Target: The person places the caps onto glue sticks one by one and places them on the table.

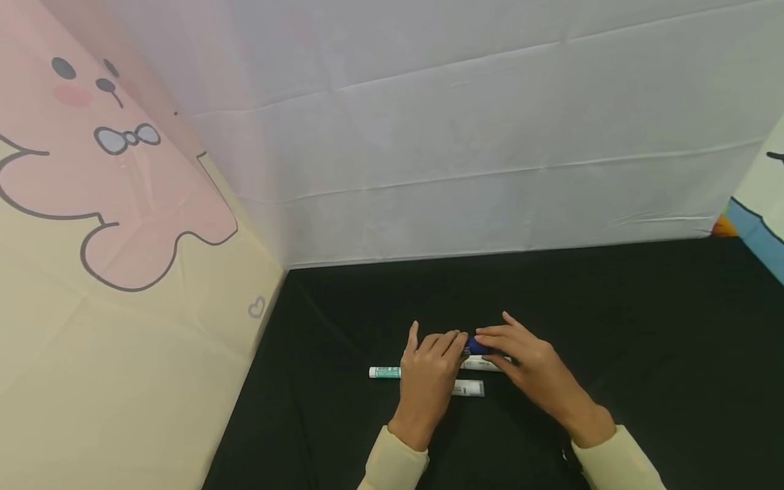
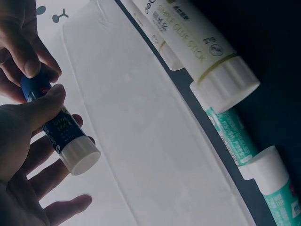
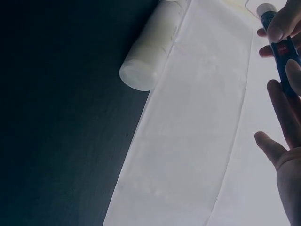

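A dark blue glue stick [image 1: 475,346] with a white end is held between both hands, raised in front of the body. My left hand [image 1: 433,371] pinches it near the white end [image 2: 81,154], with thumb on one side and fingers on the other. At the opposite, blue end, my right hand [image 1: 534,367] grips the tube with thumb and fingertips. Below the hands lie white glue sticks [image 1: 468,388] and a green-and-white glue stick [image 1: 386,372], partly hidden by the left hand. The left wrist view shows a second green glue stick [image 2: 282,200].
The sticks lie on a black tabletop [image 1: 643,340]. A white cloth wall [image 1: 441,136] rises behind its back edge. On the left hangs a cream sheet [image 1: 79,354] with a pink cartoon bear; another printed sheet [image 1: 759,184] is at the right.
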Motion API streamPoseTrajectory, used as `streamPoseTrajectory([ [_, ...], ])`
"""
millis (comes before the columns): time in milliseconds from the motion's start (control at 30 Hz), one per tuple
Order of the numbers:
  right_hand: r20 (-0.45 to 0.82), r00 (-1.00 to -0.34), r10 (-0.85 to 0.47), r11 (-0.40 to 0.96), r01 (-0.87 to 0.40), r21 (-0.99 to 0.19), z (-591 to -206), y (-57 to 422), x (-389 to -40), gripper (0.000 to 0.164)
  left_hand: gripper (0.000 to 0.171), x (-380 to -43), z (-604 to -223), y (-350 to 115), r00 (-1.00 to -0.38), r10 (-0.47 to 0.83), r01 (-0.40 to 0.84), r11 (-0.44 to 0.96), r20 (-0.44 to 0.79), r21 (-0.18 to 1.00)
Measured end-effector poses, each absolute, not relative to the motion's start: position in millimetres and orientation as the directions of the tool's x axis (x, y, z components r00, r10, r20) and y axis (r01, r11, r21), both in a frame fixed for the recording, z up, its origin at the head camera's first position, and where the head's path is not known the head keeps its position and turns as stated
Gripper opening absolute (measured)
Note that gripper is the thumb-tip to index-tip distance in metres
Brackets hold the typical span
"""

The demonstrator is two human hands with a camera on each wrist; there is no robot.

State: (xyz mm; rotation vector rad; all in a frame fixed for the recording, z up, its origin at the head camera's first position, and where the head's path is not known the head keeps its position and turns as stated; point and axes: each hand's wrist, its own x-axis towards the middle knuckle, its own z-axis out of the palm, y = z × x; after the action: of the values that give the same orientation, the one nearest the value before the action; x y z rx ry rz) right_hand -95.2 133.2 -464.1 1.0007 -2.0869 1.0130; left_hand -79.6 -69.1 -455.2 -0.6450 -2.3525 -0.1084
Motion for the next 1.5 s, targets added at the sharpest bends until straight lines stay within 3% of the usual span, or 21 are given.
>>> streamPoseTrajectory([
  [433,0.774,-0.494,-0.396,0.451,-0.839,-0.304,-465.2,134.1,-93.1,0.05,0.038,-69.6,-456.1,-95.4,-0.671,0.375,0.457,0.889,0.64,-0.041],
  [833,0.801,-0.466,-0.375,0.459,-0.844,-0.277,-472.2,143.7,-95.9,0.049,0.037,-59.0,-465.6,-134.1,-0.752,0.276,0.363,0.931,0.598,0.026],
  [1500,0.751,-0.547,-0.37,0.551,-0.78,-0.296,-481.5,174.7,-91.6,0.061,0.033,-41.6,-476.8,-159.9,-0.845,0.215,0.271,0.961,0.49,0.046],
])
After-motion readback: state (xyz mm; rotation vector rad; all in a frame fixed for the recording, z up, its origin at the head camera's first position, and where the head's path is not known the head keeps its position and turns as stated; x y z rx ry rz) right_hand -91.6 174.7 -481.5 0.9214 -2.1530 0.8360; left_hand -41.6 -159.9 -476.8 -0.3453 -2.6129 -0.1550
